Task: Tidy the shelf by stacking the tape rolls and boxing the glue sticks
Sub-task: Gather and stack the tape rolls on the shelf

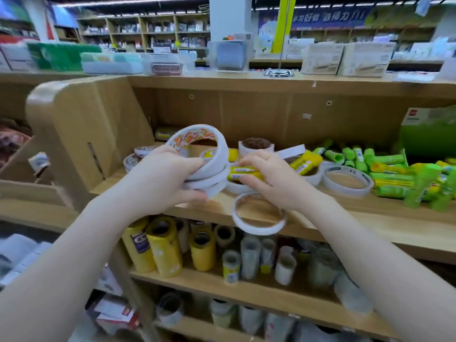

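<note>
My left hand (162, 178) grips a stack of white tape rolls (209, 166) held above the wooden shelf (345, 213), the top roll tilted up. My right hand (269, 178) pinches a yellow glue stick (243, 172) right beside that stack. More white tape rolls lie flat on the shelf: one thin ring (259, 227) at the front edge below my right wrist, another (348, 181) to the right, and small ones (256, 146) behind. A pile of green and yellow glue sticks (389, 169) covers the right side of the shelf.
A green box (429, 134) stands at the shelf's back right. The shelf's wooden side panel (81, 134) rises on the left. Lower shelves hold upright yellow and clear tape rolls (202, 253). Boxes and trays sit on the top ledge (246, 79).
</note>
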`<action>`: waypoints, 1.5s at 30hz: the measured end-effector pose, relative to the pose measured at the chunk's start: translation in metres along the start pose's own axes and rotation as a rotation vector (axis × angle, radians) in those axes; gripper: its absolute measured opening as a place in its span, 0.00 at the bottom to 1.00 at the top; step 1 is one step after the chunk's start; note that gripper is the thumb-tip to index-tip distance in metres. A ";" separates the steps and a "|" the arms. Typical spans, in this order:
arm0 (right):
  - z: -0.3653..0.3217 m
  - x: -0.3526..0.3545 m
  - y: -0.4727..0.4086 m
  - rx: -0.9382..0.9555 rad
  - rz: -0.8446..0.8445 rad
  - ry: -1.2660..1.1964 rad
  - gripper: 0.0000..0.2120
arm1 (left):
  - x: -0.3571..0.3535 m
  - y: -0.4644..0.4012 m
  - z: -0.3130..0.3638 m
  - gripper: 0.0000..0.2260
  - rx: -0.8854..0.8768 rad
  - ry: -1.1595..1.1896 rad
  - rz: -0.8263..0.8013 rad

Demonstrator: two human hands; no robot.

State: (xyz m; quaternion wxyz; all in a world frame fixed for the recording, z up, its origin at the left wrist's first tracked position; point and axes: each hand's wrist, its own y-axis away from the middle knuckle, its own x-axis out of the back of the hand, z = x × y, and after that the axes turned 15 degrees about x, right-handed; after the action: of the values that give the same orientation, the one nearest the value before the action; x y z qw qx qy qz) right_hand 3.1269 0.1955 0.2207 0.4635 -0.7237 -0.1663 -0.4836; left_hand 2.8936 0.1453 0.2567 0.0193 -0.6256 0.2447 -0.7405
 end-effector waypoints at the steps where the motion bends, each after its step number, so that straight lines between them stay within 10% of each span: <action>1: -0.002 -0.008 -0.005 0.001 -0.018 0.025 0.17 | -0.004 -0.004 -0.010 0.19 0.019 -0.028 0.001; 21: 0.018 -0.025 -0.042 -0.275 -0.363 0.518 0.19 | -0.055 -0.047 -0.030 0.30 -0.119 0.097 -0.047; 28: 0.038 0.023 0.001 -0.466 -0.112 0.477 0.16 | -0.052 -0.019 -0.014 0.24 -0.301 0.124 0.229; 36: 0.052 0.019 0.001 -0.507 -0.136 0.415 0.19 | -0.059 -0.002 0.038 0.15 -0.580 0.044 0.057; 45: 0.077 0.033 0.031 -0.499 0.019 0.250 0.21 | -0.042 -0.005 0.052 0.12 -0.410 0.145 0.124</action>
State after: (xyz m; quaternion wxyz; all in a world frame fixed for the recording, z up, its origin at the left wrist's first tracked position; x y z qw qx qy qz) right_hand 3.2063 0.2369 0.2248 0.2923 -0.7517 0.0233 -0.5908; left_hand 2.9526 0.1465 0.2256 -0.0803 -0.5453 0.4290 -0.7157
